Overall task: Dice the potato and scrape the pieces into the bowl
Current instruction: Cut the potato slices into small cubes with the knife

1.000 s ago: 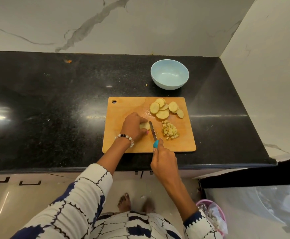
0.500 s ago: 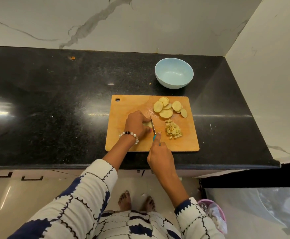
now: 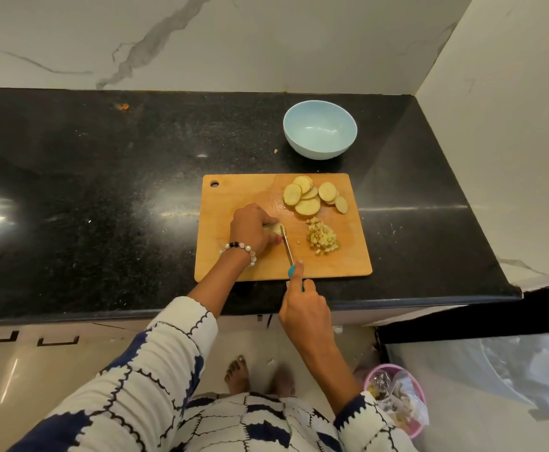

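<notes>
I am cutting potato on the wooden cutting board (image 3: 234, 262), which lies on the black desk (image 3: 103, 190). My left hand (image 3: 250, 230) is curled over a small stack of potato slices (image 3: 276, 228) and holds it down. My right hand (image 3: 305, 308) is wrapped tight around the blue handle of the knife (image 3: 287, 246), with one finger laid straight along the top. The blade runs long from near me to away from me, and it sits right against the right side of the stack, touching it. So the next cut goes straight down, just beside my left fingertips. I think I must keep them tucked back.

The pile of diced potato (image 3: 321, 238) is to the right of the blade. More round potato slices (image 3: 312, 195) wait behind it. The light blue bowl (image 3: 319, 128) stands past the far edge of the board, with no potato in it that I can see.
</notes>
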Available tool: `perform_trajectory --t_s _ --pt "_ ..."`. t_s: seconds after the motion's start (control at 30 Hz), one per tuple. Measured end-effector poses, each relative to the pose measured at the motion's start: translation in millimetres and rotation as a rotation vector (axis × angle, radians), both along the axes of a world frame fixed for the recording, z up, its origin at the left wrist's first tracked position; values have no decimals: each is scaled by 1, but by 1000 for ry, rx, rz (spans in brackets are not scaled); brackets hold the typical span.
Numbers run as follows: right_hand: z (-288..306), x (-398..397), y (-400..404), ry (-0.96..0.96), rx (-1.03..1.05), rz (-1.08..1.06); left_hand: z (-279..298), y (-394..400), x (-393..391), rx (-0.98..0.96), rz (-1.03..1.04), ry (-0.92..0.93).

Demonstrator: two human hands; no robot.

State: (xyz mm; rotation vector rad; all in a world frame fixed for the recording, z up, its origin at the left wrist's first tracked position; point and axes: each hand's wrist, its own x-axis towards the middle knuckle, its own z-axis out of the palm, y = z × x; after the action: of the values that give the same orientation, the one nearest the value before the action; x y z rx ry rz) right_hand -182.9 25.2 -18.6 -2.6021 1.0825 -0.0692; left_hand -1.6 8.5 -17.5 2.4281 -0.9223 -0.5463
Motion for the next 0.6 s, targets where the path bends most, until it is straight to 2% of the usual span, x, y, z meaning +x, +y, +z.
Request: perform_trajectory --t_s 0.27,0.43,0.6 --pt "3 -4 -3 -179 103 -96 2 3 -1 18 -18 -11" --pt "0 14 -10 -79 108 -14 2 8 -1 14 -37 -22" --pt "-1 -2 -13 -48 108 -109 -1 9 -3 -4 -11 -26"
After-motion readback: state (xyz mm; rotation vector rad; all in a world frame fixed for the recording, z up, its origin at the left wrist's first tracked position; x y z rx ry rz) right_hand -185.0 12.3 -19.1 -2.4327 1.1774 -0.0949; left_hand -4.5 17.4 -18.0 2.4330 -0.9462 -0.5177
